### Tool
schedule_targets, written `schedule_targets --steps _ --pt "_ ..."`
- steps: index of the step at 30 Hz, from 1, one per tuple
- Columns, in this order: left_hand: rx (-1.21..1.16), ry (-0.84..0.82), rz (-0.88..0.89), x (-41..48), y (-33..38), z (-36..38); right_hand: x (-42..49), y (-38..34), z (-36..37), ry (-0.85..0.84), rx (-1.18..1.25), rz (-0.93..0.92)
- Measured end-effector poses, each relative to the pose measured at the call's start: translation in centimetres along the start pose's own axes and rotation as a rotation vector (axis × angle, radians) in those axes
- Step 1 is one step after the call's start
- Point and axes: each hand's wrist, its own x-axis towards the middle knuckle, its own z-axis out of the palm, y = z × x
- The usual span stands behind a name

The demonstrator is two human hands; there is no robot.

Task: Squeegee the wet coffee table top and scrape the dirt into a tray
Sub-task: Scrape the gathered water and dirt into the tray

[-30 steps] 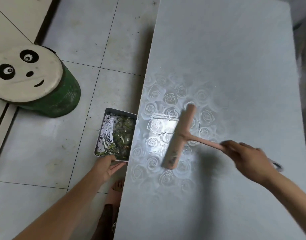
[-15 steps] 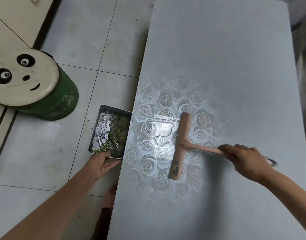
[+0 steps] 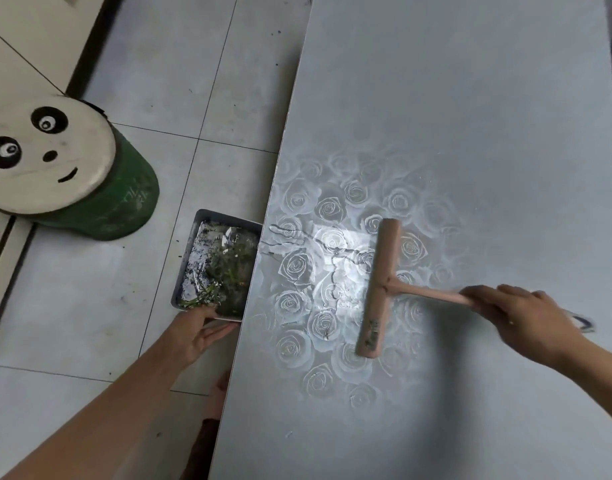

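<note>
**A:** What are the hands doing?

**B:** The right hand point(image 3: 526, 320) is gripping the handle of a pink T-shaped plastic squeegee point(image 3: 380, 289), fingers curled round it. The left hand point(image 3: 193, 332) is holding the near rim of a grey rectangular metal tray point(image 3: 185, 271), thumb on top and fingers underneath.

**A:** Where is the blade lying?

**B:** It is lying flat on the glossy grey rose-patterned coffee table top point(image 3: 470, 133), in the wet patch and well apart from the left edge. Thin water trails point(image 3: 290, 233) are running between blade and edge.

**A:** And the tray?

**B:** It is sitting just beside that left edge, its right side tucked under it, with green stalks and dark wet dirt point(image 3: 228, 268) lying inside. A round panda-faced stool with a green base point(image 3: 44, 157) is standing on the pale tiled floor point(image 3: 89, 306) beyond
</note>
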Motion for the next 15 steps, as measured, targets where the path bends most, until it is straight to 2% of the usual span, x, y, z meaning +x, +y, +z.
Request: schedule_targets --steps 6,12,15 --pt "-0.015 -0.026 0.015 0.5 0.7 0.3 3.9 -4.9 0.5 0.032 0.036 -0.166" --pt "-0.019 -0.018 -0.009 0.6 0.7 0.3 1.3 -1.7 -1.6 0.096 -0.047 -0.100" --pt "-0.036 -0.024 -0.005 0.3 0.7 0.4 2.2 -4.4 -0.9 0.120 -0.072 -0.147"
